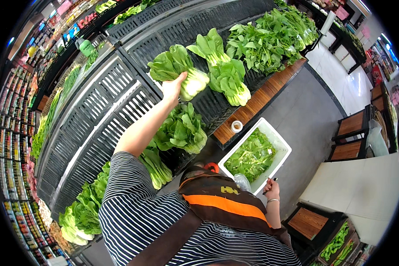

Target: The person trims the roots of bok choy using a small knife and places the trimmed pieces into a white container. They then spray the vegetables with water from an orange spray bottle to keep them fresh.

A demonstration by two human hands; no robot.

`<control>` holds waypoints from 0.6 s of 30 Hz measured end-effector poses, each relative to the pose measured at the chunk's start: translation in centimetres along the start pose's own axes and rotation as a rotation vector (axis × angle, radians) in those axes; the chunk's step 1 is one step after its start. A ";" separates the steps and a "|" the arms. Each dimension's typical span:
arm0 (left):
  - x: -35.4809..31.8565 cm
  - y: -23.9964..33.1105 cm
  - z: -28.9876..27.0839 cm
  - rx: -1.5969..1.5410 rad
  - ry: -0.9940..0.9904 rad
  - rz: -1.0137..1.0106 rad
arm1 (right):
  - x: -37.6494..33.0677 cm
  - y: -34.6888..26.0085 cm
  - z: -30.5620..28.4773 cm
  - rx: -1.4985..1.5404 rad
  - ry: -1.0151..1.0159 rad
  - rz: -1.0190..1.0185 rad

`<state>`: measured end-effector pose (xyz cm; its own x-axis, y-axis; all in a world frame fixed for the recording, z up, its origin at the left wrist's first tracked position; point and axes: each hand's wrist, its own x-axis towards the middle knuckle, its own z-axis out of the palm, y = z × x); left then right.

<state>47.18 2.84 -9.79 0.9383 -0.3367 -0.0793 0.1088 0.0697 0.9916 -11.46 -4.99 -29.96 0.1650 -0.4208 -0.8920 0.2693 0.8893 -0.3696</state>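
Observation:
My left hand [173, 86] grips a head of bok choy [194, 83] with a pale base, held over the black slatted display shelf [133, 84]. To its right on the shelf lie more bok choy [228, 80], and other leafy heads [181, 128] rest below my forearm. Low on the right, my right hand [272, 189] is closed round a slim black object [270, 183] whose kind I cannot make out. That hand is beside the near corner of a white foam box [279, 142] with loose leafy greens [252, 155] in it.
Bunched dark greens [270, 40] fill the shelf's far right end. A roll of tape [236, 127] sits on the wooden ledge [259, 97]. Green heads [82, 213] line the shelf at lower left. Wooden-fronted crates [350, 124] stand at right beyond the grey floor [310, 111].

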 end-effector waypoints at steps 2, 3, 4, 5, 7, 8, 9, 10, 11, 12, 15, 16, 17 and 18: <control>-4.1 4.3 1.3 -0.157 -0.109 -0.170 | 0.0 -0.1 0.4 -0.010 0.005 -0.004; -5.6 5.8 1.6 -0.189 -0.151 -0.281 | -0.1 -0.2 1.3 -0.031 0.008 -0.008; -6.5 6.5 1.7 -0.219 -0.189 -0.337 | -0.4 -0.3 1.6 -0.054 0.012 -0.013; -7.3 6.9 2.3 -0.260 -0.243 -0.398 | 1.0 -0.8 0.0 -0.062 -0.106 -0.011; -9.0 7.6 3.0 -0.271 -0.316 -0.502 | 1.3 -1.5 1.2 -0.076 -0.099 -0.006; -9.7 7.5 3.4 -0.263 -0.344 -0.517 | 1.5 -1.9 1.6 -0.068 -0.114 -0.012; -10.3 7.3 3.7 -0.255 -0.374 -0.533 | 1.6 -2.3 1.8 -0.059 -0.129 -0.020; -10.1 5.9 4.0 -0.247 -0.421 -0.578 | 1.7 -2.6 2.0 -0.050 -0.143 -0.029; -10.6 5.4 4.5 -0.255 -0.421 -0.629 | 1.6 -3.1 2.5 -0.035 -0.156 -0.029; -11.2 5.1 4.9 -0.183 -0.381 -0.661 | 1.2 -3.5 3.1 -0.022 -0.172 -0.028; -10.5 0.1 5.7 -0.127 -0.300 -0.620 | -0.2 -4.2 4.7 -0.010 -0.206 -0.023; -9.6 -2.5 5.8 -0.014 -0.215 -0.574 | -0.5 -4.2 5.1 -0.014 -0.213 -0.016; -9.4 -4.1 6.3 0.098 -0.138 -0.533 | -0.7 -4.4 5.2 -0.018 -0.205 -0.011; -9.8 -4.6 7.3 0.240 -0.012 -0.490 | -0.8 -4.5 5.0 -0.015 -0.191 -0.011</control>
<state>35.04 -1.03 -12.80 0.7923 -0.2868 -0.5385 0.4533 -0.3139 0.8342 -8.02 -9.59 -26.28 0.3394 -0.4560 -0.8227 0.2580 0.8862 -0.3847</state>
